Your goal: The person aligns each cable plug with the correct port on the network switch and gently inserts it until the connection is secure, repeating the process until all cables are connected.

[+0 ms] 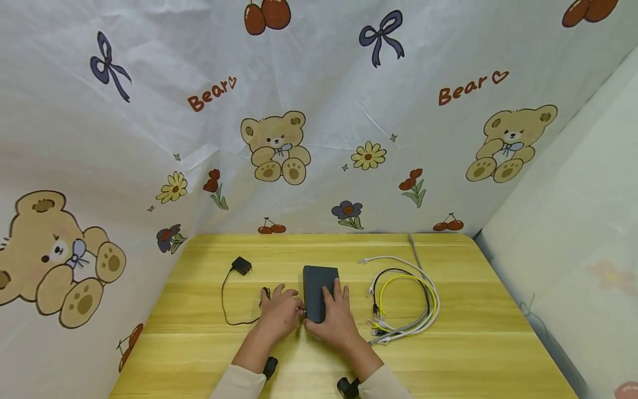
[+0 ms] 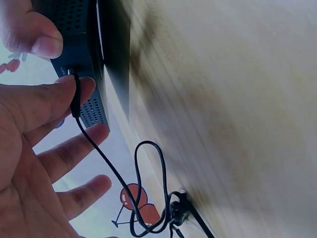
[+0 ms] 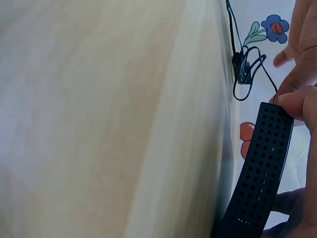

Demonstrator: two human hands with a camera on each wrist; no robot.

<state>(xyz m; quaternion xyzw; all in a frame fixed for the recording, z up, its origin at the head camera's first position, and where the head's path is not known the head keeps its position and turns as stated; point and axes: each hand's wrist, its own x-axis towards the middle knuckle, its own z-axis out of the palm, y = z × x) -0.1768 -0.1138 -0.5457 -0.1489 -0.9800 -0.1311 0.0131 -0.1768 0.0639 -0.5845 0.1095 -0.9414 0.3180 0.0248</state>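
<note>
A dark, flat vented box (image 1: 314, 291), which looks like a network switch, lies at the middle of the wooden table. My right hand (image 1: 339, 321) grips it, with fingers over the top and the thumb at the near left corner. At the box's left side, my left hand (image 1: 280, 315) pinches the black power plug (image 2: 76, 96) between thumb and fingertip. The plug's metal tip is at a socket in the perforated side; how deep it sits cannot be told. Its thin cord (image 2: 101, 151) runs to a bundled loop and on to the black power adapter (image 1: 241, 265).
Right of the box lies a coil of network cables (image 1: 433, 305) in white, yellow, black and grey. The grey cable reaches the far edge of the wooden table (image 1: 463, 343). A bear-print cloth (image 1: 319, 210) hangs behind and at the left.
</note>
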